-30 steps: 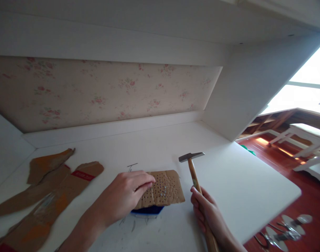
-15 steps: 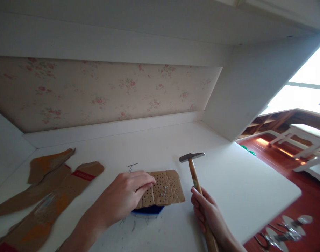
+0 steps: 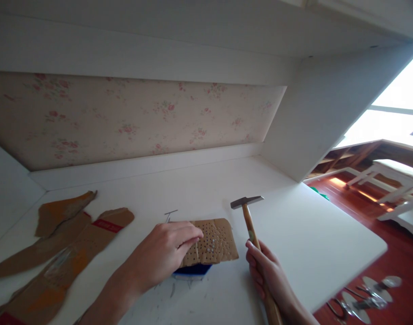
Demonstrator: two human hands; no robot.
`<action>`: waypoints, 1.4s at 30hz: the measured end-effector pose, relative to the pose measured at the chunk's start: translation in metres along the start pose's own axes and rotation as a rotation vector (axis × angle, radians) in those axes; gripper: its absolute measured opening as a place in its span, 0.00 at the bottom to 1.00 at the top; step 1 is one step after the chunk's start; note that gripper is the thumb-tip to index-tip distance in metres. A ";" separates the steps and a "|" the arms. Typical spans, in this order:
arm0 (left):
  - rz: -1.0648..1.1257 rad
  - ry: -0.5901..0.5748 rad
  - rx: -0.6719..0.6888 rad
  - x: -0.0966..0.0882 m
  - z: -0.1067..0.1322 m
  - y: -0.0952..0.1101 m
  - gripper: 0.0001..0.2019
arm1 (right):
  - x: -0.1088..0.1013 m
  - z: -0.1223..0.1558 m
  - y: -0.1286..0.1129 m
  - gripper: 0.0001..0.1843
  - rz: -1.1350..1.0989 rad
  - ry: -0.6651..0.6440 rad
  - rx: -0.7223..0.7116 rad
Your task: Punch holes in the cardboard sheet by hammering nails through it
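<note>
A small brown cardboard piece [image 3: 216,243], full of holes and with several nail heads in it, lies on a blue block [image 3: 191,270] on the white desk [image 3: 294,234]. My left hand [image 3: 162,255] rests on its left part, fingers pinched together at the holes; what they pinch is too small to make out. My right hand [image 3: 269,275] grips the wooden handle of a hammer [image 3: 248,219]. Its metal head is raised just right of the cardboard.
Torn cardboard strips [image 3: 57,243] lie at the desk's left. Loose nails [image 3: 170,213] lie behind the cardboard and in front of the block. A flowered back wall and white side panels enclose the desk. Metal tools [image 3: 365,298] lie on the red floor at right.
Almost nothing differs: the hammer head has risen slightly and my left hand has crept a little to the right on the cardboard.
</note>
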State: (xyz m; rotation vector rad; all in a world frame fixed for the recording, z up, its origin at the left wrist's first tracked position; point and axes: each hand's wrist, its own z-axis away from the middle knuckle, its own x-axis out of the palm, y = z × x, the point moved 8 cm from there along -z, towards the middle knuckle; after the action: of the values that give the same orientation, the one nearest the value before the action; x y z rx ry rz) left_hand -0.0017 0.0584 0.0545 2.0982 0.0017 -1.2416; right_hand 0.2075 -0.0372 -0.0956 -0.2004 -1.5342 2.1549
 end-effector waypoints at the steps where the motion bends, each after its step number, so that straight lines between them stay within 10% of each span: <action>1: 0.002 0.002 0.001 0.000 0.000 0.001 0.09 | 0.000 0.000 0.000 0.24 0.000 0.001 -0.001; 42: -0.014 -0.038 -0.073 0.009 -0.003 -0.012 0.09 | 0.000 0.000 0.002 0.21 -0.005 -0.022 -0.010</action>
State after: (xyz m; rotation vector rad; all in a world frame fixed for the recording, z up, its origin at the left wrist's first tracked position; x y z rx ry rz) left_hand 0.0017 0.0661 0.0416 2.0151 0.0436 -1.2705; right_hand 0.2074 -0.0376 -0.0975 -0.1760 -1.5561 2.1530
